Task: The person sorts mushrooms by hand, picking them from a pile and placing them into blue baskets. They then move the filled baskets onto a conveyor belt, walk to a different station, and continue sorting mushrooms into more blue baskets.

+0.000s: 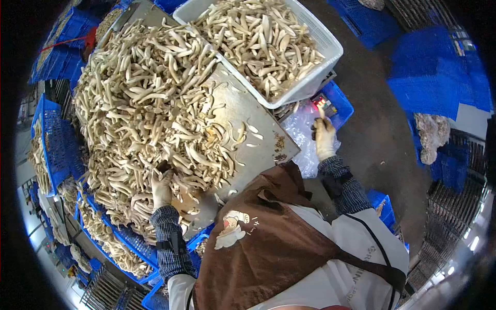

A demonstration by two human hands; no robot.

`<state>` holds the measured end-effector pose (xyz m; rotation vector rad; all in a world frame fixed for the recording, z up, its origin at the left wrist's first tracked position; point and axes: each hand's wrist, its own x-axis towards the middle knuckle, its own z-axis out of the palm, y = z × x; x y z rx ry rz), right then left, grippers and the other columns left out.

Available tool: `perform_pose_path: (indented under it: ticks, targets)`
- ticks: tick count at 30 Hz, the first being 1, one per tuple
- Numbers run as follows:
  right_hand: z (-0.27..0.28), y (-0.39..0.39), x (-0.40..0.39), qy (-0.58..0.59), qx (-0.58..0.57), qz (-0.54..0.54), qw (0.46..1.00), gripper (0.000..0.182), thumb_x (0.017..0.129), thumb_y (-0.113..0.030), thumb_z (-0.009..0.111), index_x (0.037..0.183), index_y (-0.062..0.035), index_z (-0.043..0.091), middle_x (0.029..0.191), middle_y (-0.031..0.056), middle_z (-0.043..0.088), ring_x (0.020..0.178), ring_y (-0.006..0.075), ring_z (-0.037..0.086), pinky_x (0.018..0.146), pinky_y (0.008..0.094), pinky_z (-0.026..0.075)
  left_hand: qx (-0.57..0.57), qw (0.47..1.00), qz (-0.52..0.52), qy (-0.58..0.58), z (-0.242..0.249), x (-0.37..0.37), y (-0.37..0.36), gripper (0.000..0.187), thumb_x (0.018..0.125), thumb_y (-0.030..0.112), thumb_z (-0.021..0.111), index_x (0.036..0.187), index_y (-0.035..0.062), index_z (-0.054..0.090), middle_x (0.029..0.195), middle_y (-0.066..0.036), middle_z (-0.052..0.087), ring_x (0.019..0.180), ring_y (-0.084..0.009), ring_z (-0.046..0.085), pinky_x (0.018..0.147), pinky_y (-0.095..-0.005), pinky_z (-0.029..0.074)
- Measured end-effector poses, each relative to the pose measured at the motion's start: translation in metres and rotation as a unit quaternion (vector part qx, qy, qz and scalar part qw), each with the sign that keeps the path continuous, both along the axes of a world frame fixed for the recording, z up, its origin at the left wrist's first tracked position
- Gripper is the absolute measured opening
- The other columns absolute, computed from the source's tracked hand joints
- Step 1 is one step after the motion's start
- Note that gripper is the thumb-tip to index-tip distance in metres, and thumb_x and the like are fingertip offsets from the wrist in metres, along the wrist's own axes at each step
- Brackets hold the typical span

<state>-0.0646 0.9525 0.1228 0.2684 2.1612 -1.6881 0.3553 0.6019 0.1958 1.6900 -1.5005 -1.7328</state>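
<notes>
A large heap of long, pale mushrooms (139, 98) covers much of a metal table (258, 150). My left hand (161, 191), in a light glove with dark fingertips, is at the near edge of the heap. Its fingers are bent in among the mushrooms, and what they hold is hidden. Over to the right, my right hand (324, 139), gloved alike, pinches one mushroom (321, 112) that points away from me. That hand is above clear plastic bags (302, 142), close to a device with a lit red display (321, 102).
A white crate (333, 49) of mushrooms stands at the table's far right corner. A blue bin (345, 111) sits behind the bags. Blue crates (57, 139) with mushrooms line the left; more blue crates (423, 67) stand on the right, across the floor (382, 134).
</notes>
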Motion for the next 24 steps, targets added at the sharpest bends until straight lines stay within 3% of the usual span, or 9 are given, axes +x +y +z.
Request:
perform_pose_path:
  ticks: [7,13,17,18,19,20,22,23,24]
  targets:
    - [-0.014,0.086,-0.07,-0.033,0.096,-0.125,0.987,0.029,0.089,-0.033,0.069,0.08,-0.0062,0.066,0.071,-0.0027,0.059,0.059,0.0091,0.051,0.052,0.0278,0.039,-0.08,0.984,-0.012,-0.158,0.02,-0.019,0.021,0.061,0.091,0.023,0.069,0.137,-0.0056,0.042,0.127,-0.017,0.059,0.116,-0.0255,0.055,0.1,-0.0333,0.042]
    - [-0.021,0.105,-0.14,-0.126,0.046,-0.148,0.98,0.029,0.09,-0.033,0.068,0.079,-0.0065,0.065,0.074,0.0022,0.061,0.06,0.0148,0.054,0.055,0.0306,0.043,-0.109,0.978,-0.105,-0.145,0.012,-0.008,0.008,0.081,0.09,0.033,0.07,0.145,-0.0101,0.03,0.141,-0.023,0.047,0.126,-0.0281,0.048,0.107,-0.0342,0.036]
    - [-0.029,0.125,-0.171,-0.11,-0.014,-0.129,0.985,0.026,0.093,-0.027,0.061,0.081,-0.0041,0.062,0.068,0.0079,0.059,0.055,0.0204,0.054,0.052,0.0343,0.045,-0.034,0.998,0.005,-0.046,-0.001,0.016,-0.005,0.067,0.099,0.037,0.055,0.146,-0.0046,0.032,0.141,-0.02,0.047,0.126,-0.0293,0.049,0.105,-0.0372,0.04]
    - [-0.04,0.133,-0.174,0.148,0.209,0.036,0.966,0.025,0.094,-0.026,0.058,0.086,-0.0026,0.063,0.073,0.0108,0.063,0.064,0.0232,0.058,0.059,0.0367,0.048,-0.008,1.0,-0.006,-0.024,-0.005,0.024,-0.008,0.067,0.099,0.043,0.05,0.146,-0.0028,0.034,0.141,-0.02,0.048,0.124,-0.0289,0.051,0.104,-0.0381,0.041]
    - [-0.039,0.115,-0.163,0.392,0.387,0.204,0.809,0.025,0.095,-0.025,0.055,0.091,-0.0011,0.064,0.078,0.0138,0.066,0.073,0.0259,0.063,0.067,0.0391,0.05,0.042,0.999,-0.009,0.014,-0.014,0.026,-0.003,0.068,0.1,0.048,0.045,0.146,-0.0011,0.035,0.14,-0.019,0.049,0.122,-0.0286,0.053,0.102,-0.039,0.043]
    - [-0.025,0.102,-0.153,0.327,0.538,0.284,0.723,0.028,0.098,-0.022,0.049,0.102,0.0005,0.064,0.091,0.0198,0.068,0.089,0.0298,0.066,0.079,0.0414,0.05,0.095,0.995,-0.016,0.039,-0.022,0.034,0.002,0.07,0.1,0.053,0.04,0.145,0.0007,0.037,0.14,-0.018,0.05,0.12,-0.0283,0.054,0.101,-0.0399,0.044]
    - [-0.04,0.064,-0.135,0.162,0.294,0.16,0.928,0.028,0.096,-0.02,0.052,0.102,0.005,0.064,0.092,0.0172,0.068,0.086,0.0239,0.064,0.075,0.04,0.05,0.095,0.988,-0.124,0.0,0.0,0.043,0.013,0.072,0.1,0.059,0.032,0.139,-0.0002,0.046,0.14,-0.018,0.05,0.117,-0.0295,0.056,0.1,-0.0414,0.046]
    - [-0.028,0.03,-0.111,0.13,0.133,0.072,0.98,0.03,0.095,-0.019,0.055,0.101,0.0084,0.064,0.091,0.0148,0.068,0.086,0.0204,0.063,0.073,0.0388,0.05,-0.009,0.996,-0.074,-0.045,0.027,0.02,0.028,0.063,0.103,0.049,0.034,0.134,-0.0034,0.049,0.135,-0.017,0.054,0.11,-0.0293,0.061,0.098,-0.0411,0.047]
    - [0.007,-0.012,-0.073,0.191,0.101,0.076,0.973,0.039,0.093,-0.018,0.055,0.115,0.0131,0.06,0.105,0.0208,0.067,0.092,0.0259,0.063,0.075,0.038,0.053,-0.219,0.934,-0.209,-0.188,-0.017,0.055,0.027,0.051,0.099,0.033,0.043,0.133,-0.004,0.047,0.13,-0.021,0.055,0.104,-0.0315,0.062,0.091,-0.0421,0.05]
